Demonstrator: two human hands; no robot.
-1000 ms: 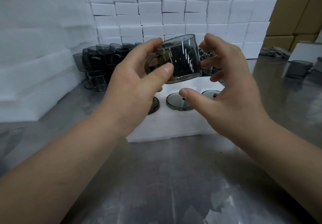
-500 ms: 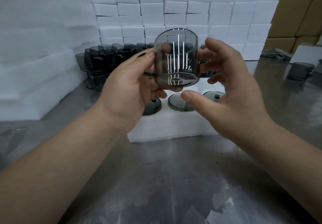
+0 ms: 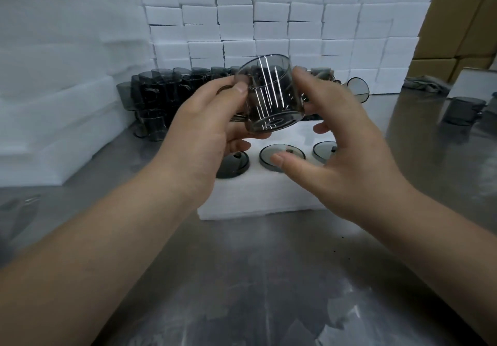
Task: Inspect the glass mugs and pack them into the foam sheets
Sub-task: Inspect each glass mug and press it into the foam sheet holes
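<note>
The left hand point(image 3: 199, 135) grips the mug point(image 3: 271, 98), with the thumb on its wall near the rim and the fingers under it. The right hand point(image 3: 349, 157) curls its fingers against the right wall of the mug, the thumb spread free below. The mug is tilted in the air, above the foam sheet point(image 3: 255, 197) on the table point(image 3: 255, 278).
</note>
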